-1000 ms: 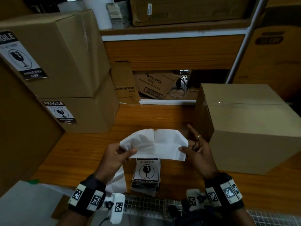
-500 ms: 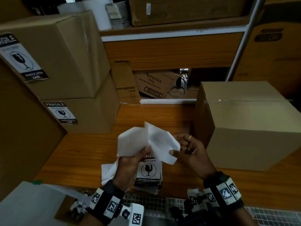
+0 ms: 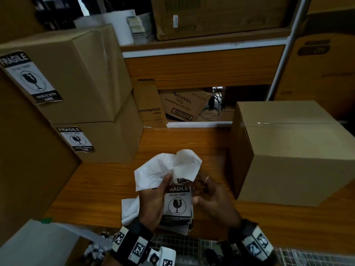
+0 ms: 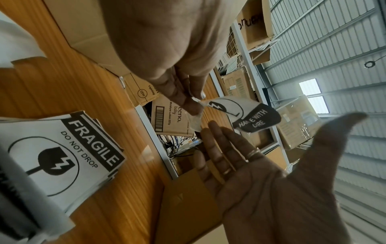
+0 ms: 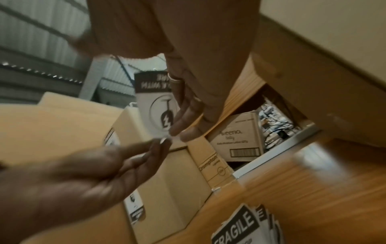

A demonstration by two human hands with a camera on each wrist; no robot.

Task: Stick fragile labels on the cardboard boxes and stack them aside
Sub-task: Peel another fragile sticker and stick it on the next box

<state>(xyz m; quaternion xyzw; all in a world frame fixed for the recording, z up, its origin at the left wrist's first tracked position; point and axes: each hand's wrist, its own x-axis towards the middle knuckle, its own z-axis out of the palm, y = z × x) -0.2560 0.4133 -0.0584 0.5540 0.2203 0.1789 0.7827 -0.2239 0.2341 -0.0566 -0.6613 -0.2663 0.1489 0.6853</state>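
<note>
White, curled paper label (image 3: 169, 167) printed with a black goblet sign hangs over the orange wooden desk (image 3: 96, 181), above the flat pile of fragile labels (image 3: 177, 205). Left hand (image 3: 153, 200) pinches its lower edge between thumb and fingertips (image 4: 188, 104); the long axis rises away from the person, its "handle with care" end uppermost, blank back to the head camera. Right hand (image 3: 213, 200) lies open — fingers straight, apparently just touching the label. Plain brown cardboard box (image 3: 295, 152) stands at right.
</note>
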